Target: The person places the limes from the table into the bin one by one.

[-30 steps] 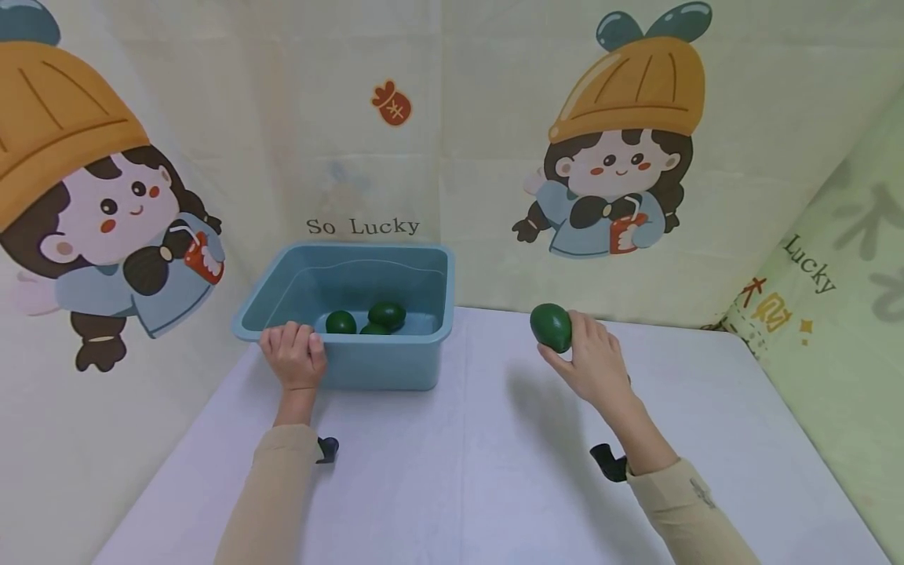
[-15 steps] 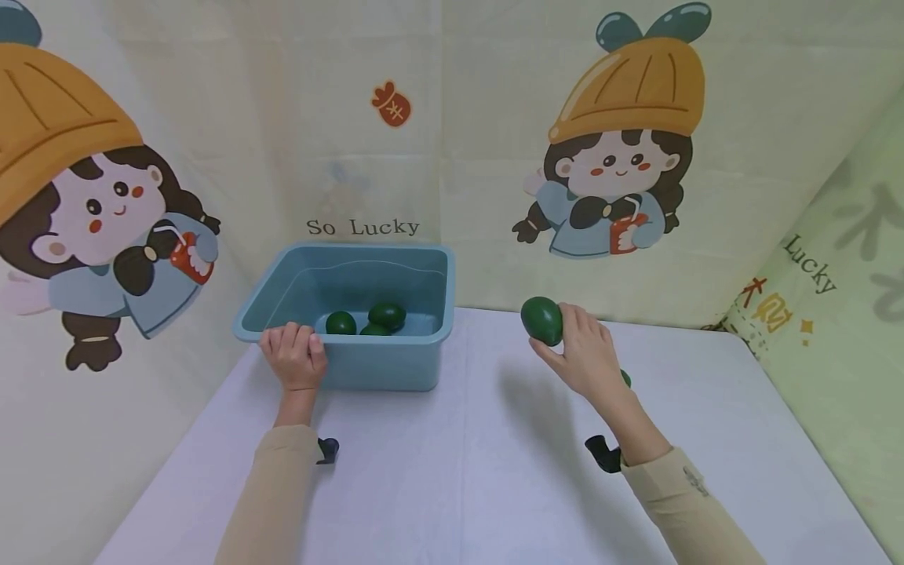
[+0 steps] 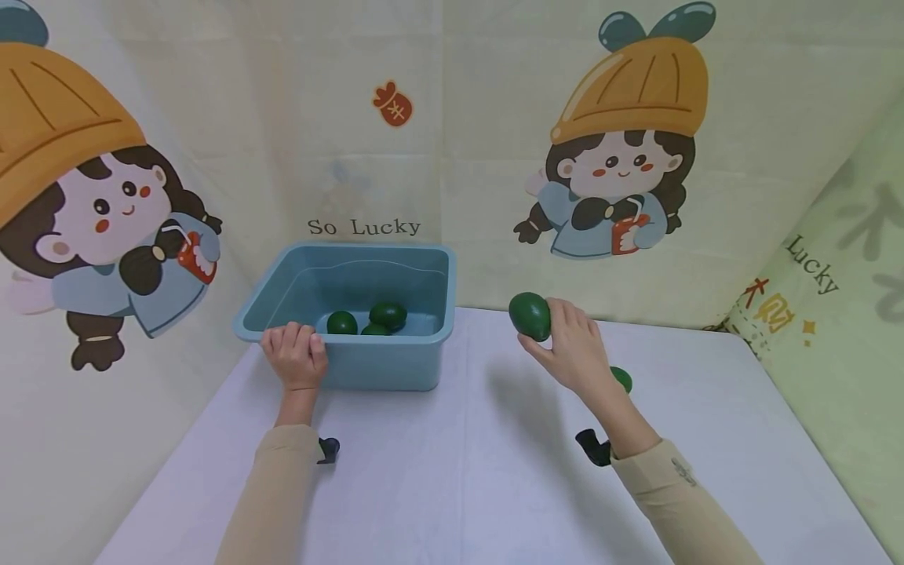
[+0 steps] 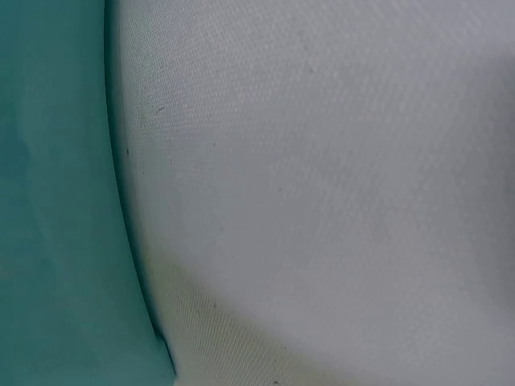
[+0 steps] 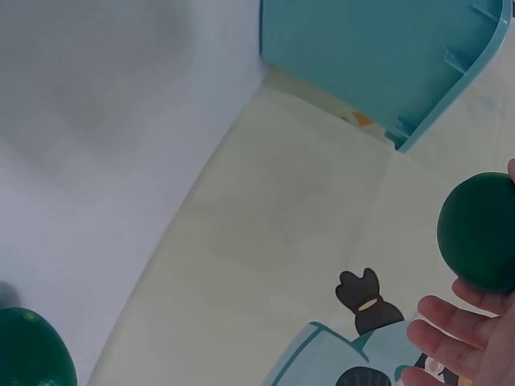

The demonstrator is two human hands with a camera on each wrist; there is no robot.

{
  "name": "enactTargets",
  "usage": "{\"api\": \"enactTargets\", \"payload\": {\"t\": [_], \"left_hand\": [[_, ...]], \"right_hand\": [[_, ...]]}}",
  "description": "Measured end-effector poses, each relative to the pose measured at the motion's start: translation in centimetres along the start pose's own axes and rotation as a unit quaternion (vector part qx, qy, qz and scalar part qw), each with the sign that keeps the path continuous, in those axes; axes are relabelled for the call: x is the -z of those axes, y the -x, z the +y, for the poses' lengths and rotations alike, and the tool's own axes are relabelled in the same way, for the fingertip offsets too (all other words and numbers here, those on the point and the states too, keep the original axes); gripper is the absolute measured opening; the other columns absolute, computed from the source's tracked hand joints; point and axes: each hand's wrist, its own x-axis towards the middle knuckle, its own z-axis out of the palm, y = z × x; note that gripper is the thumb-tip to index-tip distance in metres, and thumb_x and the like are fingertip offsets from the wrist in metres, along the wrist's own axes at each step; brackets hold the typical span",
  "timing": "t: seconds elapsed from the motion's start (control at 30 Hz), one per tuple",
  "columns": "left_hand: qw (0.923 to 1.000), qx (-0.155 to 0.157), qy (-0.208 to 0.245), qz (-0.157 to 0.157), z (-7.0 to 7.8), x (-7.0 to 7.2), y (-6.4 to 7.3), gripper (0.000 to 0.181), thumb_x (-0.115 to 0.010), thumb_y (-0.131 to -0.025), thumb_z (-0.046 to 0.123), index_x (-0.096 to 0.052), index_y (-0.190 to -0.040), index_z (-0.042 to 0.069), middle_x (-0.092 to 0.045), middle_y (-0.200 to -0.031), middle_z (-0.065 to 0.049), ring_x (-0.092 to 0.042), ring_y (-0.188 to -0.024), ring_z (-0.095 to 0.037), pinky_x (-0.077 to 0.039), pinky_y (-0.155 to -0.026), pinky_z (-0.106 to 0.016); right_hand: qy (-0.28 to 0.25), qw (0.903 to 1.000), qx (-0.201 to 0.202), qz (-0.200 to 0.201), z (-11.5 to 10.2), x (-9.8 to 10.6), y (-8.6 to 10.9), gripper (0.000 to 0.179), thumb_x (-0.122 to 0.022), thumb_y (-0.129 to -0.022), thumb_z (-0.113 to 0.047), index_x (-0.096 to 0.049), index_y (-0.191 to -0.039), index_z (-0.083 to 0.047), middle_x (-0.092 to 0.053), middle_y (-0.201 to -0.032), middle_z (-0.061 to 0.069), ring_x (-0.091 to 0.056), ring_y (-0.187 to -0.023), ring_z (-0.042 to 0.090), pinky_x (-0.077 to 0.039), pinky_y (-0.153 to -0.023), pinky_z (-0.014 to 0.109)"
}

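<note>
In the head view my right hand (image 3: 574,345) pinches a smooth, dark green oval fruit (image 3: 530,316) between thumb and fingers, above the table and right of the blue bin. The right wrist view also has this held fruit (image 5: 481,233) at its right edge. My left hand (image 3: 293,357) grips the front rim of the blue bin (image 3: 384,365), fingers curled over it. Inside the bin lie similar green fruits (image 3: 388,315), partly hidden by the front wall. Another green fruit (image 3: 621,380) rests on the table, partly behind my right wrist. The left wrist view has only the bin's wall (image 4: 64,201) and white cloth.
A white cloth covers the table (image 3: 523,486). Behind it hangs a cream curtain (image 3: 487,196) printed with cartoon figures, and the bin stands close to it. On the right a pale green cloth wall (image 3: 862,329) borders the table.
My right hand has moved left and slightly up with the green fruit, towards the bin. The fruit on the table has come into sight behind the wrist. My left hand stays on the rim.
</note>
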Motion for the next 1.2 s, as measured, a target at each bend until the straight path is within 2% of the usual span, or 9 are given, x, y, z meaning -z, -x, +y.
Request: {"api": "enactTargets", "payload": {"t": [0.2,0.43,1.2], "left_hand": [[1.0,-0.007,-0.007,0.001,0.0,-0.1,0.0,0.038,-0.039,-0.084,0.026,-0.048,-0.062,-0.003,-0.045,-0.062,-0.018,-0.038,-0.064,-0.035,-0.029,-0.072,-0.047],[1.0,0.002,-0.002,-0.004,-0.1,-0.1,0.0,0.044,-0.037,-0.086,0.031,-0.049,-0.062,-0.003,-0.047,-0.062,-0.019,-0.04,-0.064,-0.036,-0.028,-0.072,-0.05],[1.0,-0.001,-0.001,-0.002,-0.1,-0.2,-0.2,0.044,-0.037,-0.087,0.031,-0.049,-0.062,-0.003,-0.047,-0.063,-0.019,-0.04,-0.065,-0.036,-0.028,-0.072,-0.05]], "right_hand": [[-0.007,0.9999,0.008,0.0,-0.6,0.1,-0.6,0.068,-0.059,-0.081,-0.043,-0.036,-0.127,0.002,-0.043,-0.126,0.022,-0.04,-0.114,0.038,-0.03,-0.093,0.058],[0.0,0.9999,0.014,-0.005,-1.2,0.0,-1.2,0.069,-0.059,-0.081,-0.044,-0.037,-0.128,0.002,-0.043,-0.127,0.022,-0.039,-0.117,0.037,-0.028,-0.095,0.057],[0.002,0.9992,0.03,-0.025,-3.7,-0.7,-3.3,0.069,-0.057,-0.082,-0.046,-0.037,-0.129,-0.001,-0.042,-0.13,0.018,-0.037,-0.12,0.034,-0.026,-0.099,0.055]]}}
